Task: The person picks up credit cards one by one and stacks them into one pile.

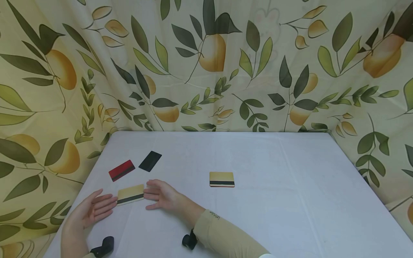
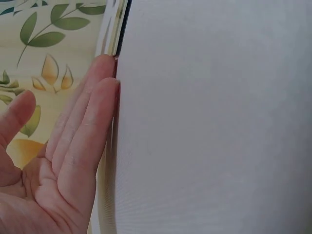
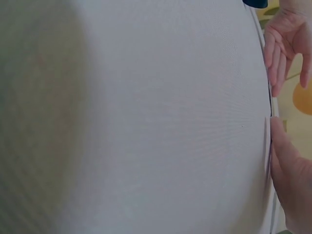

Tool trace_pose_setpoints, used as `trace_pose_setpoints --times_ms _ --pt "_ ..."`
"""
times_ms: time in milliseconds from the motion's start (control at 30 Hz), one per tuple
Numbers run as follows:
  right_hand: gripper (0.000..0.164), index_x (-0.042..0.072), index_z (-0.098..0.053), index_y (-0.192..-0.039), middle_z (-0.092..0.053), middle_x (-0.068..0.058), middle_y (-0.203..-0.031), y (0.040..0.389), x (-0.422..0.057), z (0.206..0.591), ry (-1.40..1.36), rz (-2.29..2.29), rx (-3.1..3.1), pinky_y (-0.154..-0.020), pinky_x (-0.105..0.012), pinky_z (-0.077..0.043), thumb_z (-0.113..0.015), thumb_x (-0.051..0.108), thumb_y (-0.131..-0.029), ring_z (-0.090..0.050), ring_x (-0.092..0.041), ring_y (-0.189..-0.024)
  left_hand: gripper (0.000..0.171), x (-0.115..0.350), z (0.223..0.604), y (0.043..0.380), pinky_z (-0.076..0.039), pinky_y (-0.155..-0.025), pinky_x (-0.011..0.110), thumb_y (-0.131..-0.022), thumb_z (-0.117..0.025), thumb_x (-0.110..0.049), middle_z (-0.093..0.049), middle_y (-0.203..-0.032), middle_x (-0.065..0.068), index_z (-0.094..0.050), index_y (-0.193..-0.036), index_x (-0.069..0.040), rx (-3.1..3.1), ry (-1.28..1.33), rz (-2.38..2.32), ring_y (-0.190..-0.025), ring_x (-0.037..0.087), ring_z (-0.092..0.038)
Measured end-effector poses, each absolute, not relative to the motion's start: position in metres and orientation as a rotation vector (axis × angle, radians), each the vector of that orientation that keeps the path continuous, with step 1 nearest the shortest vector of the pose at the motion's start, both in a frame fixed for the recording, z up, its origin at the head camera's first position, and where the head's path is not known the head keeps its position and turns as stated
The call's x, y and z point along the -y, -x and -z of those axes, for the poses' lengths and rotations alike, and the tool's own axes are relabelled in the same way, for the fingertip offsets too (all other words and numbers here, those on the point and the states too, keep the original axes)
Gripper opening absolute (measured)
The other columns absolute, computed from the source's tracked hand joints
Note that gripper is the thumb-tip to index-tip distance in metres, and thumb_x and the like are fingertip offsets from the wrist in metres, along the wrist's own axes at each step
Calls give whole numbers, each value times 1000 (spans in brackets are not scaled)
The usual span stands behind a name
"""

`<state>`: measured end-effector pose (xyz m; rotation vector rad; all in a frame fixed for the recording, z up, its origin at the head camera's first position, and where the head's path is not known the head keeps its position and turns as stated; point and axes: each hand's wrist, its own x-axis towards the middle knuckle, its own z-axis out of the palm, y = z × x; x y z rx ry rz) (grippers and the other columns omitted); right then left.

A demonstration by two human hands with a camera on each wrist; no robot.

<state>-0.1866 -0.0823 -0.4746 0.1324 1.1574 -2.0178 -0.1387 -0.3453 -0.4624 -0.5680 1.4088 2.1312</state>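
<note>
Leaf-and-fruit print curtain [image 1: 213, 89] behind, white-covered table [image 1: 274, 215] in front. Tan sleeve [image 1: 229, 233] on right arm. Left hand [image 1: 93, 211] and right hand [image 1: 162, 195] face each other low on the table's left side, fingers extended, neither curled around anything; fingertips sit at opposite short ends of a gold magnetic-stripe card [image 1: 130, 194], apparently touching, card between them, stripe toward the person. Black wrist camera [image 1: 189, 240] by the right cuff. Just beyond the hands: red striped card [image 1: 122, 170], then black card [image 1: 150, 161], both angled. Second gold card [image 1: 222, 178] well apart to the right, red sliver along its near edge.
</note>
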Motion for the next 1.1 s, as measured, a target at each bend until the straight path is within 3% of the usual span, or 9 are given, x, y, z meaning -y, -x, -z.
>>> trace_pose_setpoints --times_ms 500,733,900,1100 --pt "51 -5 -38 -133 -45 -31 -124 190 83 476 -230 2100 -1110 -99 -53 -36 -50 21 -91 -43 -44 -119 37 340 464 140 -47 -91 42 -98 -39 -35 -68 -93 10 -64 -87 -10 -1275 593 -2255 -92 23 -65" --pt "46 -9 -42 -128 -47 -32 -120 192 80 472 -294 2111 -1091 -101 -46 -37 -53 15 -90 -45 -43 -117 34 335 464 141 -49 -88 38 -97 -42 -34 -68 -92 9 -63 -86 -11 -1337 624 -2242 -91 20 -65" --pt "45 -7 -45 -126 -49 -30 -120 195 79 472 -271 2063 -1172 -101 -46 -37 -53 17 -89 -48 -41 -115 37 331 463 141 -50 -86 38 -96 -42 -39 -69 -93 7 -54 -107 -6 -1460 616 -2161 -91 20 -66" --pt "48 0 -45 -129 -51 -22 -125 196 75 471 -197 1968 -1263 -97 -52 -39 -52 25 -89 -51 -35 -113 59 325 462 141 -49 -87 42 -95 -42 -42 -68 -94 7 -32 -132 3 -1524 639 -2120 -92 23 -65"
